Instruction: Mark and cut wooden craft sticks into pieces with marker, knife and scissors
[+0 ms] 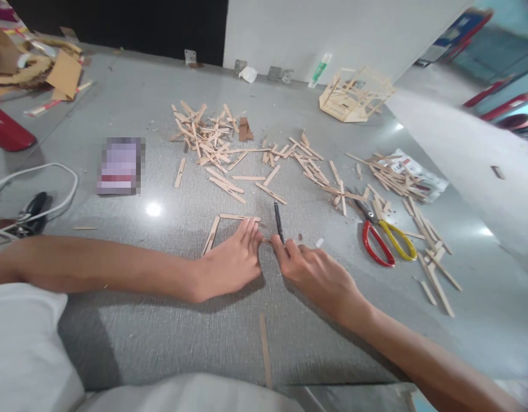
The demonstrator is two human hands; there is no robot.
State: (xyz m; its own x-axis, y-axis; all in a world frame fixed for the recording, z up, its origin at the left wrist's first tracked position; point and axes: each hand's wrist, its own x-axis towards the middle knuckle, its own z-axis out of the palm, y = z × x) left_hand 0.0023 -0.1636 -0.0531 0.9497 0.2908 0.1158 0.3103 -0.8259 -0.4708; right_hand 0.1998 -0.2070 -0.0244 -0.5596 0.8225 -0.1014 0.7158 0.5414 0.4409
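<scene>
My right hand (313, 272) is closed around a black pen (278, 220), its upper end pointing away from me. Close beside it, my left hand (233, 254) is closed, its fingers pressed together over the end of a flat wooden stick (236, 217). That stick meets another wooden stick (211, 236) at a corner, and my left hand partly covers this small outline. A short bit of wood (266, 241) shows between the two hands; its ends are hidden by the fingers. Where the pen's lower end touches is also hidden.
A heap of wooden sticks (206, 134) lies ahead. Scissors (382, 234) with red and yellow handles lie right, near more sticks (395, 177). A wooden frame model (354, 97) stands at the back. Left are a pixelated object (120, 166), a white cable (70, 171) and a red object (8, 129).
</scene>
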